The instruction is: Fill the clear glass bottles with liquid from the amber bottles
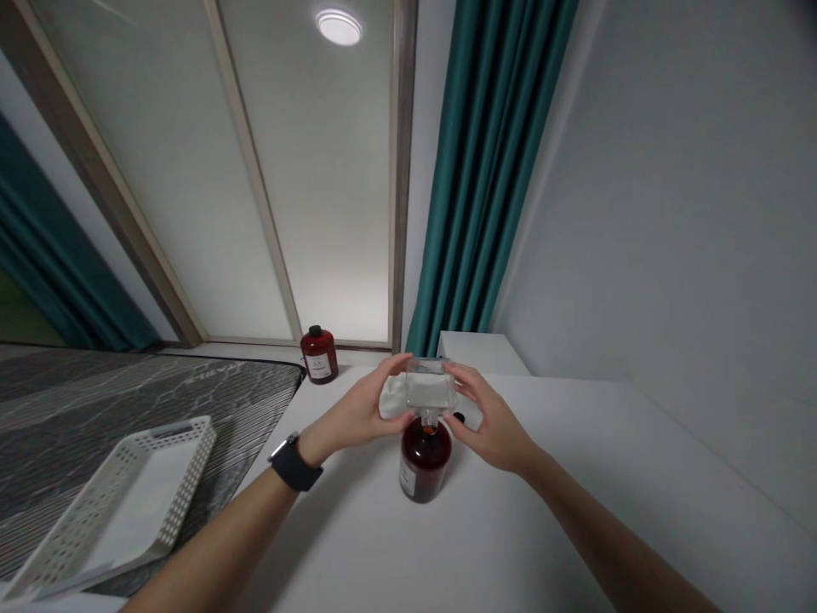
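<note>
Looking down from the head view, the wearer had one clear bottle (430, 392) upside down at mid-scene, between the left hand (374, 404) and the right hand (488, 426). Each hand's grip was clamped on one side of it, fingers high and thumbs near the shoulders, probably to balance it neck-down. Its neck sat at the mouth of a dark red bottle (434, 468), which stood upright on the white worktop (357, 553), seemingly so that the two openings lined up; whether they touched was hard to tell. A small black object (459, 417) lay beside the right hand, partly hidden.

Counted, there were two dark red bottles, the second, capped one (319, 356) at the far left of the worktop; one clear bottle; one white perforated basket (192, 477) at near left, on a grey patterned surface (255, 387); and one wristwatch (297, 462), on the left wrist.
</note>
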`<action>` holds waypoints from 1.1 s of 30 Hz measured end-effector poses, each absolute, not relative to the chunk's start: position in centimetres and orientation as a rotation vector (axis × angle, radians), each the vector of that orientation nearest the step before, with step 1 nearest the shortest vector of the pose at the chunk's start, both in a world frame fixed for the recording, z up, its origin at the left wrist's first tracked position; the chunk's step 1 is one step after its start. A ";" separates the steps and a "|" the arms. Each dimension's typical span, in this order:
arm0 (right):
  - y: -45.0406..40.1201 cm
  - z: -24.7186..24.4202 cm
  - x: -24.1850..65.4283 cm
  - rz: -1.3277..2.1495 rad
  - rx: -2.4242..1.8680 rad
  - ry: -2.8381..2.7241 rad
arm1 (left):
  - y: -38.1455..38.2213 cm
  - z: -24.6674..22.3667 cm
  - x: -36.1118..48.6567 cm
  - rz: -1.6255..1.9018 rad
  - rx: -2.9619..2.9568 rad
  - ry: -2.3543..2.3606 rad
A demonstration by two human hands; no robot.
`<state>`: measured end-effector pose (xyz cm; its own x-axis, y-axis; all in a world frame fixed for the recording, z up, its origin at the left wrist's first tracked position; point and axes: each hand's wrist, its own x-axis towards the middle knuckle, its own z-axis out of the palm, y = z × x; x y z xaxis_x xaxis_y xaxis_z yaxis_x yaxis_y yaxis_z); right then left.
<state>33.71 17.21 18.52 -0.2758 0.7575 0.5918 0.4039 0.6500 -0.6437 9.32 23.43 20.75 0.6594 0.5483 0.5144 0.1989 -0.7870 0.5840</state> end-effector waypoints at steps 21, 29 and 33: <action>17.1 18.2 33.9 0.278 -0.906 -1.949 | 22.8 21.4 9.0 1.008 2.551 0.587; 17.0 18.6 33.9 0.225 -0.913 -1.977 | 22.5 21.8 8.9 0.995 2.591 0.602; 16.9 18.8 33.9 0.202 -0.920 -1.984 | 22.4 22.0 8.9 1.011 2.594 0.586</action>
<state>33.86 16.88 18.78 -0.3071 0.6745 0.6713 0.5251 0.7084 -0.4716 8.92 22.45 21.96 0.6700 0.4709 0.5739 0.2633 -0.8735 0.4094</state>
